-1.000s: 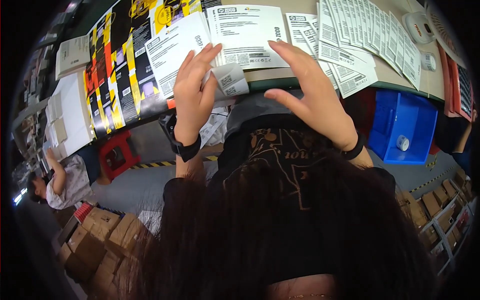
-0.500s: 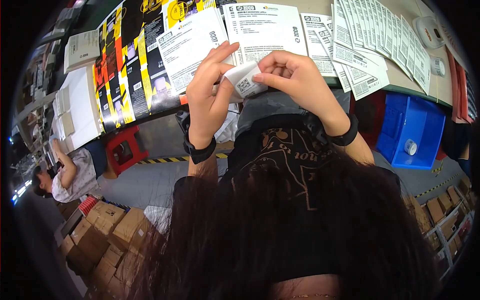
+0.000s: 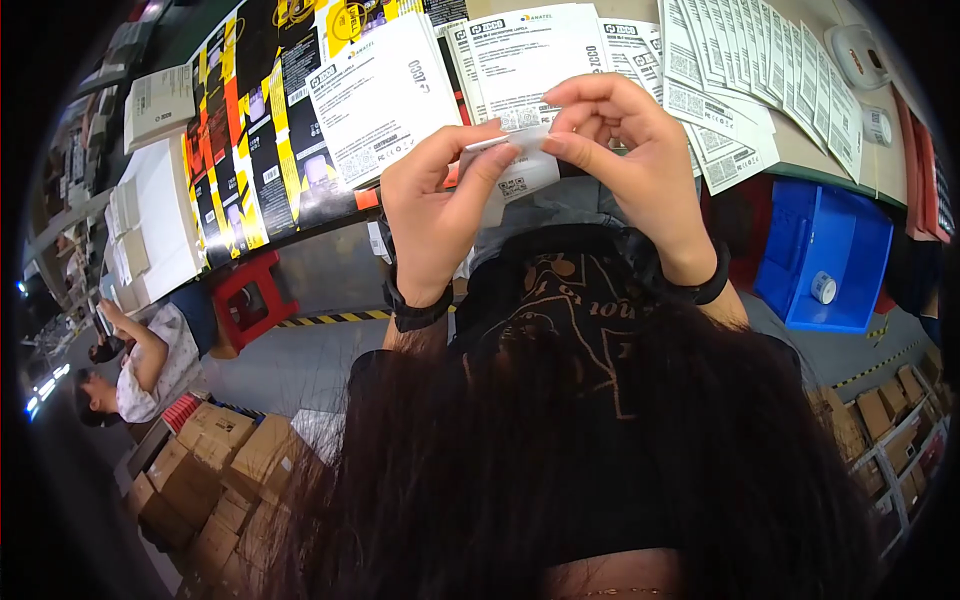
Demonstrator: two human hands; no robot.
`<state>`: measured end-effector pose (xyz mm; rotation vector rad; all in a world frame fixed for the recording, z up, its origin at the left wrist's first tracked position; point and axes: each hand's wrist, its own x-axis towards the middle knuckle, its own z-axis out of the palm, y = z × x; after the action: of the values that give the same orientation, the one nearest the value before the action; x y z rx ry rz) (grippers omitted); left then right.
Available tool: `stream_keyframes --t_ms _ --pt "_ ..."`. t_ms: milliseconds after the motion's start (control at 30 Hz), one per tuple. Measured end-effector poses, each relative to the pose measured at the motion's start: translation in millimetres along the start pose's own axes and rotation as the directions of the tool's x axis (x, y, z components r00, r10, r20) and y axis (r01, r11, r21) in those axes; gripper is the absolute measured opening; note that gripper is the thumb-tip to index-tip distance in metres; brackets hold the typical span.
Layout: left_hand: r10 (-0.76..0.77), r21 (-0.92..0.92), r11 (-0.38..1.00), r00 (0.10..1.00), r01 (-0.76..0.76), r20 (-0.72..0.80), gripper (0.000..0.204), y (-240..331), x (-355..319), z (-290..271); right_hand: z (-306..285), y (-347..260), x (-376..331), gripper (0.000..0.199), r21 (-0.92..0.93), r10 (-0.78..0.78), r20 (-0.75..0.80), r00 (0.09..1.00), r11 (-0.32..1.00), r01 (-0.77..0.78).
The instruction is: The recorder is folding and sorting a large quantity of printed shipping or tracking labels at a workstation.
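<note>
My left hand (image 3: pixel 437 215) and my right hand (image 3: pixel 628 160) are raised together over the table's near edge, both pinching one small white printed label (image 3: pixel 515 160) between thumbs and fingertips. The label hangs bent between them. Each wrist wears a black band. Just beyond the hands lie white printed sheets (image 3: pixel 540 55) on the table (image 3: pixel 800 160). My dark hair and black shirt fill the lower half of the view.
Yellow, black and orange flat cartons (image 3: pixel 255 140) cover the table's left part, with rows of white labels (image 3: pixel 760 80) at the right. A blue bin (image 3: pixel 835 255) holding a tape roll sits at the right. A red stool (image 3: pixel 250 300), cardboard boxes (image 3: pixel 225 470) and a seated person (image 3: pixel 135 365) are at the left.
My hands were open and apart over the sheets; they came together, took hold of the small label and lifted it toward me.
</note>
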<state>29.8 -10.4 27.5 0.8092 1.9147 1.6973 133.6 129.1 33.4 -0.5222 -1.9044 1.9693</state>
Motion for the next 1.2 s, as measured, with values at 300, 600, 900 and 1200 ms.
stream_keyframes --t_ms 300,600,900,1200 --pt "-0.020 0.096 0.995 1.000 0.020 -0.002 0.012 5 1 5 -10 6 3 0.006 -0.052 -0.005 0.066 0.998 0.999 0.008" --pt "-0.189 0.128 0.976 0.975 0.174 0.117 0.010 12 2 5 -13 15 6 0.011 0.069 -0.225 -0.225 0.948 0.967 0.245" --pt "-0.172 -0.043 0.984 0.985 0.173 0.011 0.014 9 1 4 -20 11 2 0.053 0.234 -0.076 -0.125 0.989 0.967 0.104" --pt "0.315 0.193 0.930 0.949 -0.312 0.015 0.018 -4 11 14 -24 9 -3 0.061 0.149 -0.062 -0.016 0.998 0.987 0.064"
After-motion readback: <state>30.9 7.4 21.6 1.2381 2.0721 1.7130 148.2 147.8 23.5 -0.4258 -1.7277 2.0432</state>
